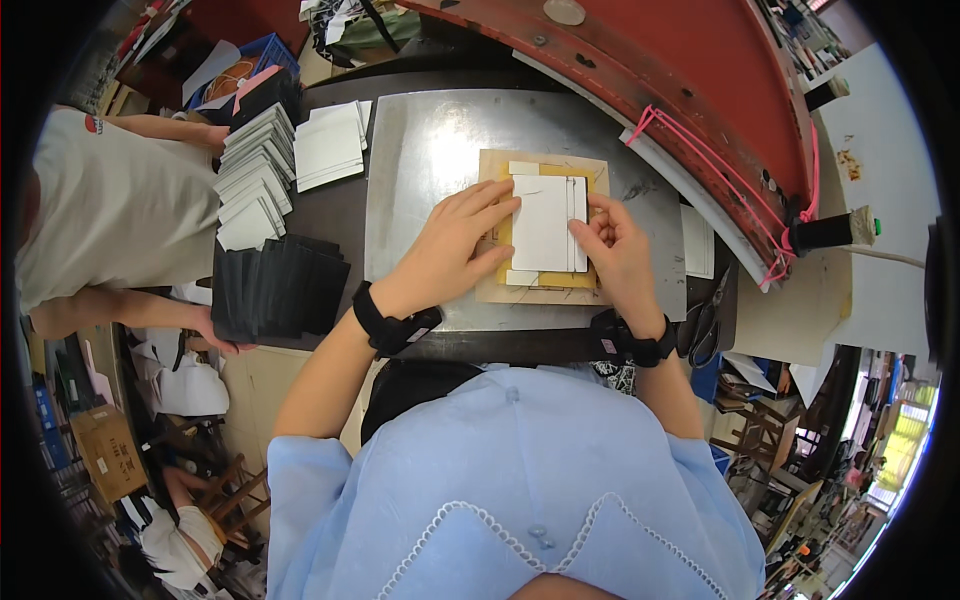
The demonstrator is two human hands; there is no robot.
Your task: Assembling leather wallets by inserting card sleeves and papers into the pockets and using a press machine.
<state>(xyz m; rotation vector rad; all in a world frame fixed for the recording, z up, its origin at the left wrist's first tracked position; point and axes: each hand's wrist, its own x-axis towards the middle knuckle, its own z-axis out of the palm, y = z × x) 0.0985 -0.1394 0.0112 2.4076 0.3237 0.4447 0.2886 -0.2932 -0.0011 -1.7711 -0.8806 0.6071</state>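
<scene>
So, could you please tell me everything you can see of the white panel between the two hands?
The white panel is a thin, flat, upright-standing rectangle as seen from above, smooth and card-like or leather-like. Dark lines run lengthwise near its right side, and a short dark mark shows near the top. It lies face-up on a yellow sheet. The left hand has fingertips at its left edge; the right hand seems to pinch its right edge, thumb on top.

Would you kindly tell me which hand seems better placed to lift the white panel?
Probably the right hand: its thumb rests on the white panel by its right edge, fingers curled alongside. The left hand lies flatter, fingertips near the left edge.
</scene>
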